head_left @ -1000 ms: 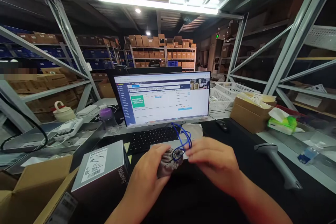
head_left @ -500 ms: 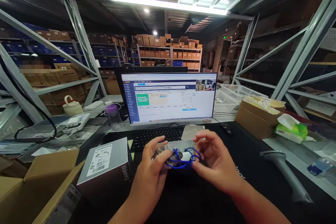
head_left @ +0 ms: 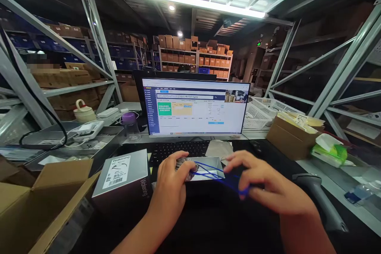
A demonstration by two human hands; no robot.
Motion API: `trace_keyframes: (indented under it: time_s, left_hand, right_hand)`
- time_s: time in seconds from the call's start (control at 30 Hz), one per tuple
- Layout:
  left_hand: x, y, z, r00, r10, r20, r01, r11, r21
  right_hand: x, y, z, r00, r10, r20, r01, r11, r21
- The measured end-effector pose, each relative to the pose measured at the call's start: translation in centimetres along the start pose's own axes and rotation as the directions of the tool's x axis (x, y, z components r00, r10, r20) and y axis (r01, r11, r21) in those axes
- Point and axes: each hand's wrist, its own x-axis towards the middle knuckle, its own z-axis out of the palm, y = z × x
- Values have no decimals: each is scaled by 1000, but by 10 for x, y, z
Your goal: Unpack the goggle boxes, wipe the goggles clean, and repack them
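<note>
My left hand (head_left: 171, 182) is closed around the gathered neck of a grey drawstring pouch (head_left: 185, 166), most of which its fingers hide. Blue cords (head_left: 211, 172) run from the pouch to my right hand (head_left: 264, 182), where thumb and fingers pinch their far end; this hand is smeared by motion. The cords are stretched taut between both hands. Behind and beneath them lies an open white box (head_left: 212, 164), its inside partly visible. Left of my left hand stands a grey box (head_left: 125, 172) marked "Wakening" with a white label.
A keyboard (head_left: 172, 149) and a lit monitor (head_left: 196, 107) stand beyond my hands. At right are a barcode scanner (head_left: 320, 198), a cardboard box (head_left: 287, 137), a tissue pack (head_left: 329, 152) and a bottle (head_left: 363, 192). An open carton (head_left: 59, 182) fills the lower left.
My right hand has moved right and toward me, drawing the blue cords from loose loops into straight lines. My left hand stays on the pouch. The view has shifted slightly.
</note>
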Motion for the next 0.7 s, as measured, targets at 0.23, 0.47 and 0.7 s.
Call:
trace_keyframes:
  time_s: [0.23, 0.47, 0.7]
  left_hand:
    - [-2, -5, -1, 998, -57, -17, 56, 997, -55]
    - [-1, -10, -1, 997, -49, -64, 44, 996, -76]
    - [-2, -3, 3, 999, -23, -43, 19, 996, -85]
  right_hand:
    - [-2, -14, 4, 958, 48, 282, -22, 995, -93]
    - [-13, 14, -16, 990, 24, 136, -37, 995, 97]
    - [15, 25, 34, 886, 1, -464, 26, 998, 53]
